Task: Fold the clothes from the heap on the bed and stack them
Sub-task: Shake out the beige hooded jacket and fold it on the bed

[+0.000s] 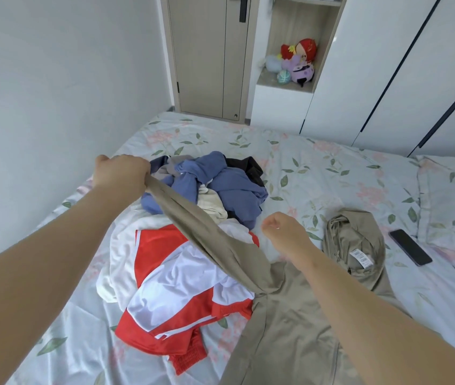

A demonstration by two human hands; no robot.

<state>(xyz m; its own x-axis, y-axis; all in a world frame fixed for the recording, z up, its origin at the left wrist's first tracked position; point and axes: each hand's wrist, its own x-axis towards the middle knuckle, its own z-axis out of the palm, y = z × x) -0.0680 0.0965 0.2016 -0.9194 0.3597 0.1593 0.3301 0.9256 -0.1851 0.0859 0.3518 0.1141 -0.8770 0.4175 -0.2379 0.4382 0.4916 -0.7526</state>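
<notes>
A khaki hooded jacket (290,315) lies spread on the floral bed sheet (331,168) at the lower right, hood and white label toward the pillow. My left hand (122,172) grips the end of its sleeve and holds it stretched up over the heap. My right hand (281,232) hovers above the jacket with fingers curled and nothing in it. The heap holds a red and white jacket (176,276), blue garments (220,184), a cream piece (211,204) and something black (251,168).
A black phone (409,247) lies on the sheet beside a floral pillow (454,207) at the right. A grey wall runs along the bed's left side. Beyond the bed stand a door (209,56), a shelf with plush toys (295,62) and white wardrobes (401,79).
</notes>
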